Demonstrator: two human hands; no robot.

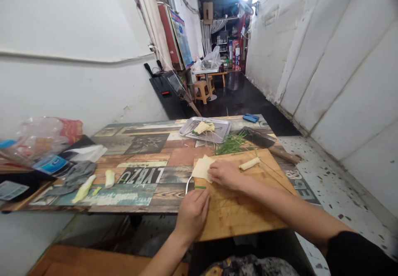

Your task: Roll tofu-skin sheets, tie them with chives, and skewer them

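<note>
On cutting board [230,211], curled right hand [226,174] likely steadies pale sheet [200,168]; left hand [192,210] curled by green stalk [199,187]; both grips unclear.

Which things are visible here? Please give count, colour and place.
Table: one, multicoloured, centre.
Cutting board: one, light brown, table's near right.
Thin sheets: count unclear, pale yellow, board's far left.
Roll: one, pale yellow, board's far right.
Green stalks: many, green, beyond the board.
Knife: one, dark blade, brown handle, beyond the board.
Tray: one, silver, table's far side.
Folded pieces: count unclear, pale yellow, in tray.
Small object: one, blue, table's far right.
Food pieces: three, yellowish, table's left.
Cloth: one, grey, table's left.
Plastic packaging: count unclear, clear and red, far left.
Stools: at least two, tan, background.
Walls: two, white, both sides.
Left hand: one, bare, board's left edge.
Right hand: one, bare, on the sheets.
</note>
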